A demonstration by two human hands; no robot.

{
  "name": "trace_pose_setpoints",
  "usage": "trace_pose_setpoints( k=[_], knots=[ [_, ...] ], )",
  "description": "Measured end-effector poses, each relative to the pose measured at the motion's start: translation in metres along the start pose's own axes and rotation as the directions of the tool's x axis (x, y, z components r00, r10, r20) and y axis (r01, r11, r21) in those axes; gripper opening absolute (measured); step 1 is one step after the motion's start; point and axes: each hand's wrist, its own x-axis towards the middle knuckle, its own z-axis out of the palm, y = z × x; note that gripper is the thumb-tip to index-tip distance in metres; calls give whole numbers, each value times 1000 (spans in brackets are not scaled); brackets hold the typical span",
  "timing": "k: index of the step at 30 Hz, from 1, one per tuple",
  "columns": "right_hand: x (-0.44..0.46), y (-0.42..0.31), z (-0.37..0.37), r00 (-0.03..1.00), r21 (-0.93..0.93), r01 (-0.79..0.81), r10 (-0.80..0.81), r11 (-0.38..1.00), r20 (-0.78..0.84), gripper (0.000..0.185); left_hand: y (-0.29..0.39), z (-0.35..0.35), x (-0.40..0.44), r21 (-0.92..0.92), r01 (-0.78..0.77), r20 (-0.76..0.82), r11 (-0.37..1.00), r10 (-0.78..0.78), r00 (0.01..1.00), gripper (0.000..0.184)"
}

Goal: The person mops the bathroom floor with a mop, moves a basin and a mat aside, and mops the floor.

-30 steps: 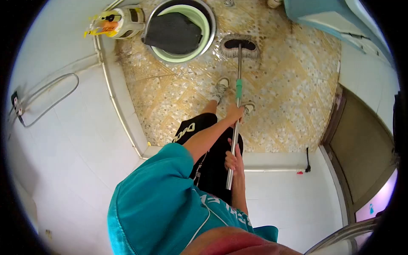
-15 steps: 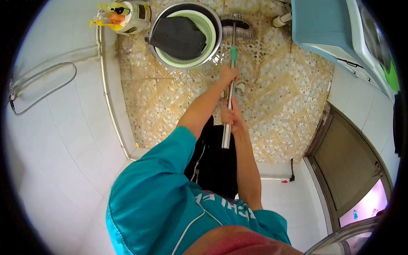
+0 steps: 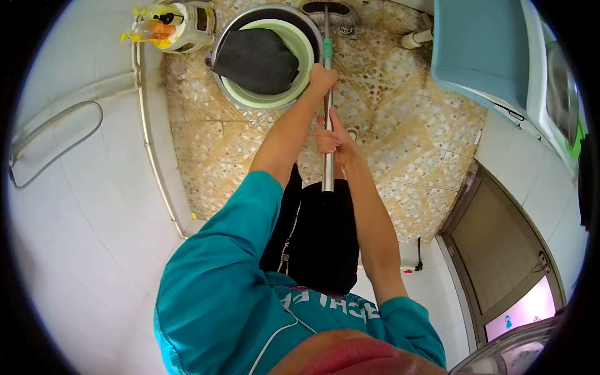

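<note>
A long-handled broom (image 3: 328, 47) with a silver metal shaft and a green collar runs away from my body over the tiled floor. Its dark, bristled head (image 3: 331, 14) rests on the floor at the top edge of the view. My left hand (image 3: 322, 78) is closed around the shaft just below the collar. Lower down, near the shaft's end, my right hand (image 3: 331, 139) wraps round it too. Left of the broom stands a metal basin (image 3: 267, 10) holding a pale green basin (image 3: 305, 47). A dark grey, flat piece (image 3: 257, 61) lies across the green one.
A white stand (image 3: 199, 28) with bottles is at the upper left, beside a wall pipe (image 3: 145, 122). A grey hose (image 3: 94, 128) hangs on the left wall. At right are a blue-and-white appliance (image 3: 481, 47), a floor pipe (image 3: 414, 39) and a brown-framed door (image 3: 500, 231).
The broom head and both my hands have moved away from my body, toward the top and slightly left of the view. My grip on the shaft is kept.
</note>
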Motion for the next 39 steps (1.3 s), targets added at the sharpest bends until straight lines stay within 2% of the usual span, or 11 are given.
trace_pose_setpoints(
  k=[2,5,14,18,21,24,25,27,34,36,39],
  knots=[
    [14,3,15,993,-149,-53,37,987,-109,43,4,-25,9,3,49,-52,999,-49,997,16],
    [39,27,20,981,-124,-112,89,986,-173,41,-3,-73,7,-108,86,-96,990,-97,991,22],
    [93,151,9,917,-130,-235,175,963,-358,47,-79,-199,-33,-413,89,-92,906,-139,986,12],
    [93,165,6,927,-140,-223,165,965,-336,45,-99,-211,-48,-480,94,-104,872,-164,981,12],
    [90,154,13,895,-176,-280,190,944,-403,42,-100,-210,-50,-539,93,-95,837,-170,981,16],
    [116,123,24,780,-517,-265,-134,814,-611,35,-85,-207,-28,-672,79,-75,736,-174,982,19],
    [130,107,28,777,-520,-270,-136,810,-615,35,-76,-205,-20,-753,52,-71,656,-160,985,20],
    [160,79,42,816,-655,-222,-230,722,-530,33,-50,-204,-16,-764,72,-31,641,-148,989,21],
    [230,33,65,845,-809,-219,-307,546,-437,35,-34,-228,67,-751,-60,-95,658,-18,995,12],
    [240,8,71,846,-908,-230,-390,350,-364,35,-17,-224,86,-768,-63,-97,637,-18,995,10],
    [213,-18,84,814,-816,-281,-326,505,-482,34,-2,-199,93,-571,-69,-145,818,-18,989,12]
  ],
)
